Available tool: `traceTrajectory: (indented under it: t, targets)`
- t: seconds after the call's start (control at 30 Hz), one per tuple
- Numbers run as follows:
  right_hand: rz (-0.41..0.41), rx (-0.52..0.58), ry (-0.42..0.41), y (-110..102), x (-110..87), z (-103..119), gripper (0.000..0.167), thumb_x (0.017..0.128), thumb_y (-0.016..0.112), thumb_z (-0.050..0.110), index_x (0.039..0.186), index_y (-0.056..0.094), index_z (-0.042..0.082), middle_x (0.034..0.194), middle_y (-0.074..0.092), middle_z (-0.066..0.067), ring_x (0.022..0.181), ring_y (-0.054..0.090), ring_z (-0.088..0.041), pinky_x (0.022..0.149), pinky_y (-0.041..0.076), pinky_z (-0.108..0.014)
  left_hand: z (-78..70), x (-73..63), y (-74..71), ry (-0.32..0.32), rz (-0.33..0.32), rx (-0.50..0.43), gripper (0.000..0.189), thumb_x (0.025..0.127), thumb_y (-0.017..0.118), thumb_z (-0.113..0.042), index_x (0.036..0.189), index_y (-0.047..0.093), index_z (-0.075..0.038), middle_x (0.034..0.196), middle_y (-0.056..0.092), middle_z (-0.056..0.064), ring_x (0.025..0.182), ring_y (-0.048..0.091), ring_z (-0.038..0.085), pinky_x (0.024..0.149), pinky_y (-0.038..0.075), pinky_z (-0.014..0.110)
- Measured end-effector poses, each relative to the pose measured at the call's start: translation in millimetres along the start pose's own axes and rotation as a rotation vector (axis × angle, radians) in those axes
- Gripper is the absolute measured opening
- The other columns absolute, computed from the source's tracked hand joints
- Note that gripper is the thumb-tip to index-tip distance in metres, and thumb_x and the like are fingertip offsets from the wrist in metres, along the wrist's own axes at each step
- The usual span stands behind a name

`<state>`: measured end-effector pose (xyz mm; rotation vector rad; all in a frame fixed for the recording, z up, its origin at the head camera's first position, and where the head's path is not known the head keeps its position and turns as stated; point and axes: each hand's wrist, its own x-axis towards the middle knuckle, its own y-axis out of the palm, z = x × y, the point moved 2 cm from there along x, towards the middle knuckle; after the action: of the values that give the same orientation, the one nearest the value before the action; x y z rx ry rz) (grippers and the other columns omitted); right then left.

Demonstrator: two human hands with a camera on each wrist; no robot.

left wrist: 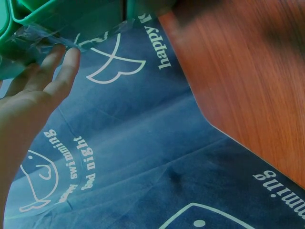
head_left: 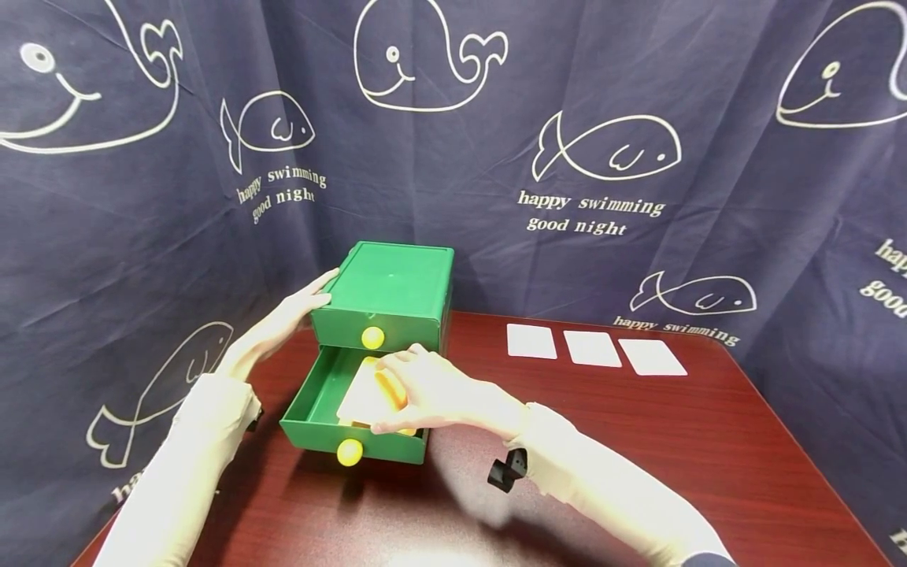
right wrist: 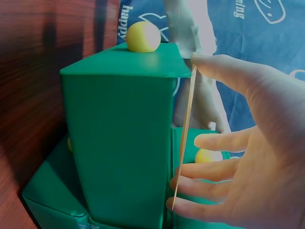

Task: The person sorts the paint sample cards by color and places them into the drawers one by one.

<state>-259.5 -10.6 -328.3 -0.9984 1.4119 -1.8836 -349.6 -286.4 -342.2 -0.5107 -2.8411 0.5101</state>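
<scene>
A green drawer cabinet [head_left: 393,279] with yellow knobs stands at the left of the table, its lower drawer [head_left: 319,394] pulled out. Over that drawer my right hand [head_left: 428,386] holds a thin, pale card [head_left: 361,394] with yellow markings on its face. Seen edge-on in the right wrist view, the card [right wrist: 187,126] spans from thumb to fingertips beside the drawer's rim. My left hand [head_left: 286,319] rests against the cabinet's upper left side with extended fingers. In the left wrist view, its fingertips touch clear film on the green side [left wrist: 95,24].
Three white square cards [head_left: 531,341] lie in a row toward the back right of the reddish-brown table [head_left: 638,441]. A dark blue curtain [head_left: 453,157] with whale and fish drawings hangs behind and at the sides.
</scene>
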Motion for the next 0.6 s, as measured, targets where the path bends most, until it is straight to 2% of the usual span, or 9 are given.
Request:
traceTrajectory:
  t: [0.13,0.27,0.47,0.6]
  targets:
    - [0.010,-0.008,-0.006,1.9,3.8,0.0,0.070,0.077,0.073,0.052,0.132,0.055,0.013,0.124,0.063,0.001,0.106,0.052,-0.022,0.086,0.047,-0.033,-0.2,-0.1,0.3,-0.001,0.002,0.002,0.056,0.105,0.035,-0.031,0.156,0.011,-0.027,0.152,0.036,0.009,0.120,0.052,0.001,0.105,0.038,0.038]
    - [0.025,0.001,-0.009,2.6,7.3,-0.9,0.071,0.078,0.072,0.051,0.135,0.053,0.013,0.130,0.061,0.002,0.110,0.052,-0.023,0.089,0.047,-0.035,0.5,0.1,0.1,0.001,0.004,0.003,0.056,0.105,0.035,-0.031,0.156,0.012,-0.028,0.151,0.037,0.007,0.120,0.052,0.002,0.104,0.039,0.036]
    - [0.035,0.041,0.008,3.7,8.6,-1.0,0.071,0.078,0.073,0.050,0.136,0.052,0.013,0.129,0.060,0.000,0.113,0.051,-0.024,0.091,0.047,-0.034,0.4,0.6,-0.1,0.005,0.004,-0.010,0.056,0.105,0.035,-0.030,0.156,0.011,-0.028,0.150,0.037,0.007,0.120,0.052,0.002,0.107,0.037,0.043]
    - [0.026,0.043,0.002,5.2,7.1,-0.7,0.064,0.078,0.074,0.048,0.128,0.058,0.012,0.122,0.062,-0.001,0.111,0.051,-0.023,0.088,0.048,-0.032,0.9,0.4,0.7,0.002,0.003,-0.016,0.056,0.105,0.035,-0.030,0.156,0.011,-0.027,0.151,0.037,0.007,0.120,0.052,0.001,0.109,0.034,0.048]
